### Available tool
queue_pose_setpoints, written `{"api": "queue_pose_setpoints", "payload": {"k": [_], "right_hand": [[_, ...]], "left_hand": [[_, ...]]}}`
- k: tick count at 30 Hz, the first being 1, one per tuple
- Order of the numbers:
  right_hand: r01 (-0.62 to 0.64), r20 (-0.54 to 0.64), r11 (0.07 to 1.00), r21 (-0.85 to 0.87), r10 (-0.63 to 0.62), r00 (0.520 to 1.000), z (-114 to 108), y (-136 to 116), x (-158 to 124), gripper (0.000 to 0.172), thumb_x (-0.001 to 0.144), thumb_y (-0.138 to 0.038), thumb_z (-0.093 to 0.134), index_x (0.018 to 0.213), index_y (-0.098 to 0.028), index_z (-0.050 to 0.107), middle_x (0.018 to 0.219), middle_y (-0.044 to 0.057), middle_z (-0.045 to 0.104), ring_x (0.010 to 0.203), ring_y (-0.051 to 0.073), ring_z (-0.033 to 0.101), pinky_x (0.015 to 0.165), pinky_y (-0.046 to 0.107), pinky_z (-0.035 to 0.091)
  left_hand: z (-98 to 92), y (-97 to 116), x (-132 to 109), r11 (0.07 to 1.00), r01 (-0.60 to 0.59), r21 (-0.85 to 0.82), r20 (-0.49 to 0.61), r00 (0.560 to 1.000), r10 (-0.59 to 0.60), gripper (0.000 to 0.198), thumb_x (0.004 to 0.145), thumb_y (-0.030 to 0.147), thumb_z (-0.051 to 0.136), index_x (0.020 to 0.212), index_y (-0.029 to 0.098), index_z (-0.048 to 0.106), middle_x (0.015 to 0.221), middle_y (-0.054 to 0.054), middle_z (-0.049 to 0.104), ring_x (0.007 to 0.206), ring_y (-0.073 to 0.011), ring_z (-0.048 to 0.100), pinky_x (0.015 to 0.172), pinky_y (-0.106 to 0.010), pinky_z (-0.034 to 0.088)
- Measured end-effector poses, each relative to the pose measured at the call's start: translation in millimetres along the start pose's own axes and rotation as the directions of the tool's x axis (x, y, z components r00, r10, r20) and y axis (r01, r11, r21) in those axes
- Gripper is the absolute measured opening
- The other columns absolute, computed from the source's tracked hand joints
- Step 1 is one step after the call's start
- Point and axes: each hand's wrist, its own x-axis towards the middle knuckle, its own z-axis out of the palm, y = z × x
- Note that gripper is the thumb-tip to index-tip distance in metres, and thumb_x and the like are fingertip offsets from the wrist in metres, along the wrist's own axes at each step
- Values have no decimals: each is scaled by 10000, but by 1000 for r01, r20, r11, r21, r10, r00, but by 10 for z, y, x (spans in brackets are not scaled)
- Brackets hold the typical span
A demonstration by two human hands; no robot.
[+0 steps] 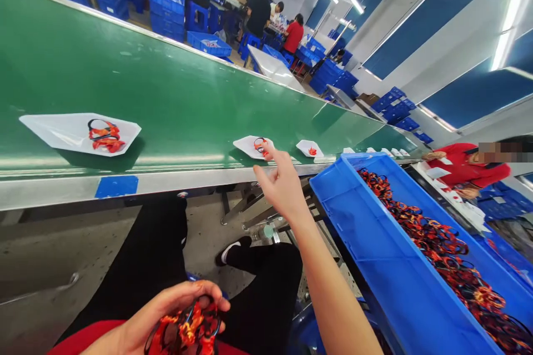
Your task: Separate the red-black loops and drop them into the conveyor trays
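In my left hand, low in the view above my lap, lies a bunch of red-orange and black hair ties, with the fingers curled round it. My right hand reaches out to the belt's near edge, thumb and index finger apart. Its fingertips are at a white paper tray, where a red and black hair tie lies partly hidden behind them. Further left, another white tray carries a red-orange and black hair tie. A smaller tray beyond my right hand bears a red piece.
The green conveyor belt runs across in front, with a metal edge. At my right stands a blue crate holding many hair ties. A co-worker in red sits beyond it. Other people and stacked blue crates are behind the belt.
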Motion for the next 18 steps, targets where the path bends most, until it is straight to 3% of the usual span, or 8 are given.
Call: {"api": "queue_pose_setpoints", "payload": {"k": [2,3,6,9,12,15,18], "right_hand": [[-52,182,985,163,22,983,32,-160,-470,376,844,-252,518,1218,-285,503,996,0,541,484,57,410,521,218,413],[-86,305,974,211,18,952,66,-233,-708,355,830,-241,541,1181,-296,532,960,-16,557,483,59,413,494,205,396],[-149,504,967,206,25,863,221,-363,-1285,557,670,-293,735,1191,-315,541,1013,-14,583,656,111,544,598,218,447],[-184,532,965,187,58,844,378,-347,-1568,666,582,-282,802,1199,-324,552,1046,-6,604,865,183,592,756,254,458],[-297,487,912,282,131,864,473,-237,-1671,420,671,-188,722,1070,-291,643,926,-9,642,797,156,591,706,233,446],[-497,458,739,455,284,842,523,-107,-1739,156,766,-180,610,888,-216,701,804,5,654,620,110,546,572,209,413],[-619,481,533,576,391,785,533,-35,-1793,147,809,-210,558,833,-176,699,737,22,665,624,113,544,586,214,410]], "left_hand": [[-46,22,31,999,17,-31,-12,1000,-18,224,775,342,582,831,141,664,976,-126,685,871,-285,635,705,-363,501],[-74,27,53,999,32,-42,-27,999,-33,227,769,336,593,855,138,662,960,-125,690,861,-285,640,707,-373,505],[-140,23,122,996,34,-77,-82,996,-40,237,750,296,627,896,113,661,850,-108,706,788,-249,653,724,-362,510],[-169,-6,174,994,6,-108,-97,995,-16,205,738,277,642,854,111,665,799,-97,711,771,-225,656,716,-323,509],[-178,-49,201,995,43,-88,-80,996,-50,217,754,330,620,814,126,662,751,-90,705,649,-199,642,630,-320,513],[-169,-89,203,997,59,-54,-42,997,-62,246,770,362,591,836,135,659,759,-103,701,669,-223,643,671,-385,514],[-146,-107,189,998,60,-23,-38,997,-60,243,773,367,584,831,143,659,787,-114,707,737,-245,651,689,-399,511]]}}
